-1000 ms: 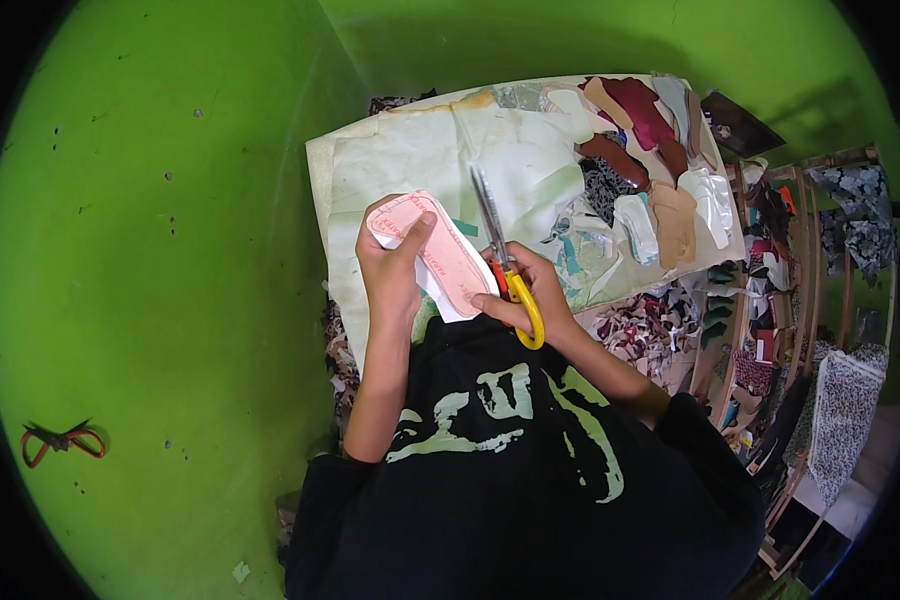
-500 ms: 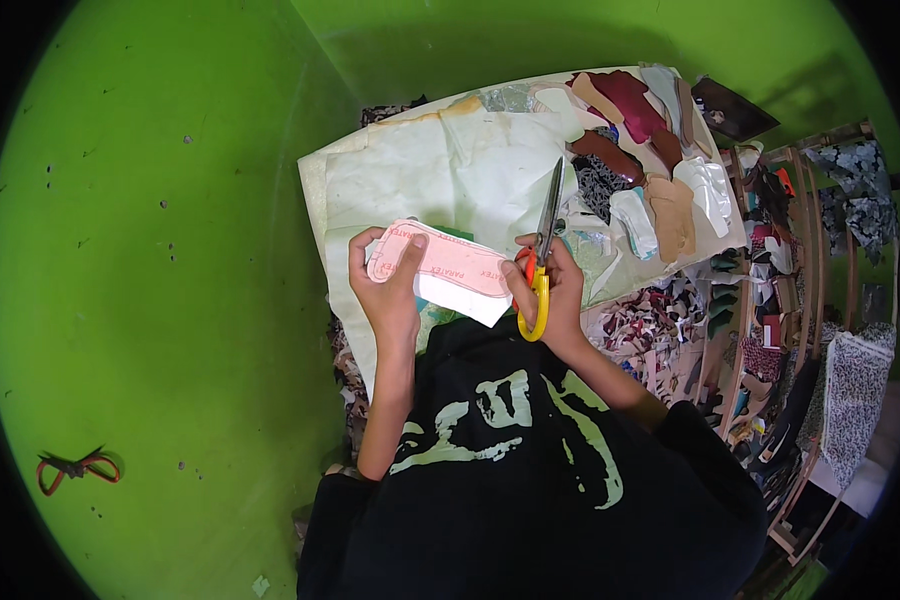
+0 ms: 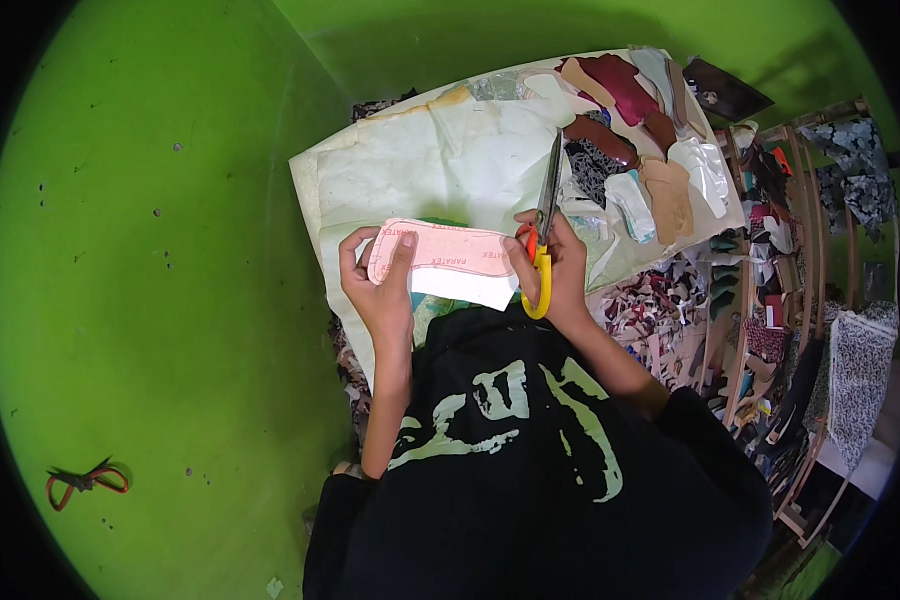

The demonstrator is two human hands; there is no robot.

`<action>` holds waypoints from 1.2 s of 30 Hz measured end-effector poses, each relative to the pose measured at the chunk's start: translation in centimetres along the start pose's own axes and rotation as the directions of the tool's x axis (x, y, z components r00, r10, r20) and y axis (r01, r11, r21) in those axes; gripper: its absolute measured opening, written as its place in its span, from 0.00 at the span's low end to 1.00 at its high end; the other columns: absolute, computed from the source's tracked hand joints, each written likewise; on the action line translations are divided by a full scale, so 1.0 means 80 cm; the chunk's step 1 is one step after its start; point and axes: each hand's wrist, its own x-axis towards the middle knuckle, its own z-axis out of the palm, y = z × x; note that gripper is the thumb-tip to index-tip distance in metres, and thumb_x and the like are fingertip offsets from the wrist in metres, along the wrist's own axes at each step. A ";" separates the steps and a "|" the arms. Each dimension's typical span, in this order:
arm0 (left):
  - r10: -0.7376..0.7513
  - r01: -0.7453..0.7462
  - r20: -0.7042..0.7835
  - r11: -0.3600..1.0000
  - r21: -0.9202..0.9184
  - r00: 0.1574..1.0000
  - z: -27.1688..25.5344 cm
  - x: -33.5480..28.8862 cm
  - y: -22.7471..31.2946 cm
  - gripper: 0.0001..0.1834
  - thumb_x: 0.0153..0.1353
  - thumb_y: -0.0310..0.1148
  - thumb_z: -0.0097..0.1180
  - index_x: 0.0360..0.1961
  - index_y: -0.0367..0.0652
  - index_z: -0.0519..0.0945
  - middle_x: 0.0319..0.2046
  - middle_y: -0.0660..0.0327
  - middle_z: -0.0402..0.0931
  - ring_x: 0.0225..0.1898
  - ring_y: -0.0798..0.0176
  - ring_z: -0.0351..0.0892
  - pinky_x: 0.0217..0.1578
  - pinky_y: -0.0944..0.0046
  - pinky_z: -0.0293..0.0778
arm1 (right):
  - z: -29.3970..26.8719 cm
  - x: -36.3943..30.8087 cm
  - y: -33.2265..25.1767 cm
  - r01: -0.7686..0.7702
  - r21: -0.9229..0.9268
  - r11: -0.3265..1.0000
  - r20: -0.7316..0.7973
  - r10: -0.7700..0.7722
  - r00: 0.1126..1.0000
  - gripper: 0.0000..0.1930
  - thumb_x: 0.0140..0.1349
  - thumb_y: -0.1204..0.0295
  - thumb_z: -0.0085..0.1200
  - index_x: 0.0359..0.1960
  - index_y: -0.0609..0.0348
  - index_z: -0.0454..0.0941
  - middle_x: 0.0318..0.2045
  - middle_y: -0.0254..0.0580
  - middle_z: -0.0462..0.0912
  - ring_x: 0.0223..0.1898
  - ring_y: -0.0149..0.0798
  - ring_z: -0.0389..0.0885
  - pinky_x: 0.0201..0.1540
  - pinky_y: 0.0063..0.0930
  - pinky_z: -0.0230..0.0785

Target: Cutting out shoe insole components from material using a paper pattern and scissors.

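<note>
A pink insole-shaped piece (image 3: 460, 250) with a drawn outline and a white strip along its near edge is held level over my lap. Its left end is pinched by my left hand (image 3: 380, 295), thumb on top and fingers behind. My right hand (image 3: 567, 275) grips the scissors (image 3: 551, 190), which have yellow and orange handles and point away from me. The same hand's thumb also presses on the right end of the pink piece. The scissor blades look closed and stand clear of the piece. Fingers behind the piece are hidden.
A pale sheet-covered table (image 3: 390, 170) lies ahead. Brown, maroon, beige and white cut pieces (image 3: 665, 195) crowd its right side. Scraps (image 3: 660, 325) are heaped beside a wooden rack (image 3: 745, 350) at right. A green wall (image 3: 170, 330) stands close on the left, with a red-and-black looped tool (image 3: 87, 480) against it.
The pink piece has turned slightly, its right end rising to lie more level. My right hand and the scissors have moved up a little. Both grips stay the same.
</note>
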 end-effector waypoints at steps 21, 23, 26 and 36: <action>-0.304 0.482 0.556 0.852 -0.205 0.774 -0.027 -0.014 -0.005 0.39 0.58 0.15 0.58 0.67 0.45 0.53 0.56 0.56 0.71 0.56 0.63 0.74 0.55 0.61 0.72 | -0.027 0.055 0.006 0.175 -0.206 0.963 0.197 -0.134 0.971 0.29 0.58 0.59 0.66 0.54 0.61 0.68 0.27 0.36 0.77 0.28 0.29 0.76 0.33 0.24 0.69; -0.267 0.420 0.480 0.874 -0.244 0.835 -0.020 -0.013 0.004 0.39 0.59 0.15 0.57 0.66 0.46 0.51 0.56 0.56 0.71 0.56 0.63 0.73 0.56 0.60 0.72 | -0.034 0.021 -0.002 0.005 -0.181 0.983 0.334 0.057 0.941 0.28 0.63 0.53 0.58 0.53 0.60 0.65 0.25 0.39 0.77 0.25 0.33 0.77 0.30 0.26 0.69; -0.190 0.306 0.384 0.913 -0.268 0.904 -0.009 -0.011 0.015 0.36 0.62 0.15 0.54 0.65 0.45 0.50 0.56 0.54 0.70 0.56 0.62 0.72 0.56 0.60 0.71 | -0.036 -0.017 -0.022 -0.191 -0.240 0.952 0.556 0.296 0.777 0.25 0.68 0.49 0.49 0.47 0.60 0.62 0.24 0.46 0.77 0.25 0.44 0.80 0.31 0.34 0.71; -0.017 0.037 0.227 0.996 -0.085 0.974 0.012 -0.017 0.033 0.35 0.64 0.17 0.53 0.66 0.42 0.49 0.57 0.51 0.68 0.56 0.63 0.70 0.56 0.64 0.68 | -0.030 -0.035 -0.046 -0.009 -0.189 0.982 0.661 0.134 0.738 0.34 0.62 0.36 0.50 0.39 0.60 0.61 0.20 0.44 0.68 0.22 0.45 0.69 0.28 0.37 0.61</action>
